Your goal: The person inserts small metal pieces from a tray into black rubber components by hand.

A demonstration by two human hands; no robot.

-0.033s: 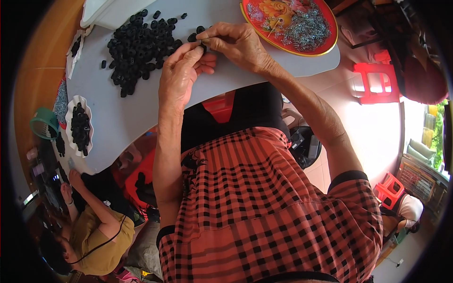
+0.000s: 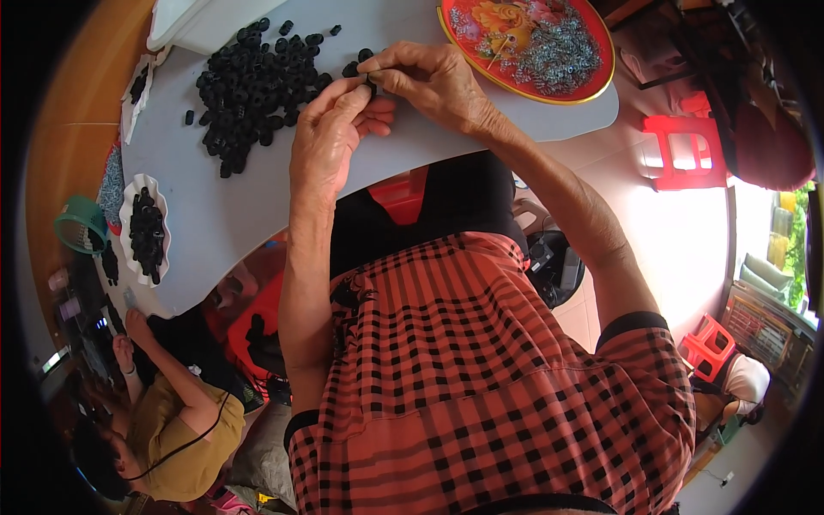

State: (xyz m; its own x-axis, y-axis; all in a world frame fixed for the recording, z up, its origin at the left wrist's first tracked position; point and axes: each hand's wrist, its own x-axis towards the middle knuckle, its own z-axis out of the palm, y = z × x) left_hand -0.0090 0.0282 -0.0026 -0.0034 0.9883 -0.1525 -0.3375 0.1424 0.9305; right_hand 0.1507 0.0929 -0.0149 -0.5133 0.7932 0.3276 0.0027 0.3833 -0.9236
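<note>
My left hand and my right hand meet fingertip to fingertip over the white table. Between them they pinch a small black ring, mostly hidden by the fingers. Just left of the hands, a loose pile of several black rings lies on the table. A round red tray holding a heap of small silvery metal parts sits to the right of my right hand.
A white fluted dish with black pieces stands near the table's left edge, beside a green basket. Another person sits at the lower left. Red plastic stools stand on the floor at right.
</note>
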